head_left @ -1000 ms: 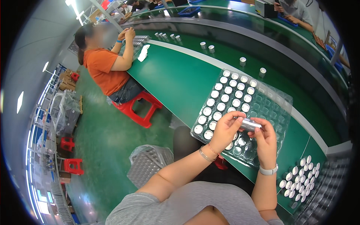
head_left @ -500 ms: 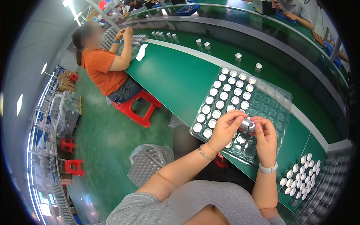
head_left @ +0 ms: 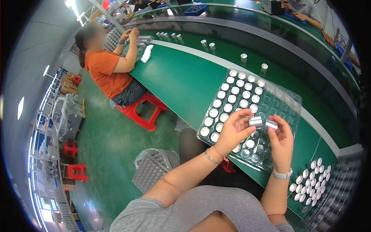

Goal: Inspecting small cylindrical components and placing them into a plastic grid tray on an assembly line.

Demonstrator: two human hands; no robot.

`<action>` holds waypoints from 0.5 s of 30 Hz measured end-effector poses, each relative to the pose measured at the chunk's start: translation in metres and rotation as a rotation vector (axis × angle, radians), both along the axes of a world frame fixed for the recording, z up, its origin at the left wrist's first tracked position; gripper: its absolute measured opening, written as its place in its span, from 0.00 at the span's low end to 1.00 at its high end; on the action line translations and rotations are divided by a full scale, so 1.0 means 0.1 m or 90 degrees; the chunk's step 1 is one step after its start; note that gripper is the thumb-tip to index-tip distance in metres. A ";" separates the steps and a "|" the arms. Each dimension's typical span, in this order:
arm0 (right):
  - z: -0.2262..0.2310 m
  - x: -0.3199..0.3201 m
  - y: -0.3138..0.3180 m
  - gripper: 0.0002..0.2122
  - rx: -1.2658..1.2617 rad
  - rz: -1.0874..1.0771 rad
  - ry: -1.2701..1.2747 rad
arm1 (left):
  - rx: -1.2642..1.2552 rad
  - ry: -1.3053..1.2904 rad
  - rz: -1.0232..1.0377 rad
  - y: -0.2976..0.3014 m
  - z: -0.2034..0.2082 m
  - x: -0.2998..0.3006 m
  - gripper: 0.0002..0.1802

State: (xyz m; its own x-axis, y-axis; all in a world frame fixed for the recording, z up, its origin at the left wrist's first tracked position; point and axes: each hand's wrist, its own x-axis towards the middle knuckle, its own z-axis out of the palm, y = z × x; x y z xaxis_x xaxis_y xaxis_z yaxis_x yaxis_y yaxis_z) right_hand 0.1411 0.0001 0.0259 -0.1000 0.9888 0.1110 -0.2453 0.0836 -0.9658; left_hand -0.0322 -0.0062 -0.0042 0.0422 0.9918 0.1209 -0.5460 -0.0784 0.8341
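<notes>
Over the clear plastic tray (head_left: 284,99), each of my hands holds a short silver metal cylinder. My left hand (head_left: 236,127) grips one cylinder (head_left: 255,121) between thumb and fingers. A second cylinder (head_left: 271,124) is pinched in my right hand (head_left: 283,136), tilted, a small gap apart from the first. White-topped cylinders (head_left: 229,98) fill the tray's left rows, while many pockets on its right side hold nothing. My hands hide part of the tray's middle.
Several silver cylinders (head_left: 243,58) stand on the green conveyor belt beyond the table. A group of white-topped cylinders (head_left: 309,183) stands at the right, beside stacked trays (head_left: 340,189). At the left, a person in an orange shirt (head_left: 103,71) sits near a white cloth (head_left: 147,53).
My hands have moved apart, and the two cylinders, close together before, are now separated. My right hand shifted slightly right. Cylinders on the belt have drifted a little left.
</notes>
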 end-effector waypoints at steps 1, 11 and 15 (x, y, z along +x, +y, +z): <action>0.01 0.02 0.00 0.17 0.000 0.001 0.001 | 0.001 -0.001 0.005 0.00 -0.01 0.00 0.26; 0.06 0.21 0.01 0.19 -0.030 0.029 -0.001 | -0.035 0.057 -0.040 0.00 0.04 -0.02 0.26; 0.13 0.18 0.00 0.16 -0.057 0.017 0.023 | -0.041 0.055 -0.044 0.00 0.05 -0.03 0.30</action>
State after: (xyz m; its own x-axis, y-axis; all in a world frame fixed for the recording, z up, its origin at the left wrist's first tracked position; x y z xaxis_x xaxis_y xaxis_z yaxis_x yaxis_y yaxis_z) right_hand 0.1594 0.0005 0.0385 -0.1244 0.9919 0.0268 -0.2814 -0.0094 -0.9595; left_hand -0.0351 -0.0063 0.0008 0.1190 0.9917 0.0496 -0.4737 0.0128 0.8806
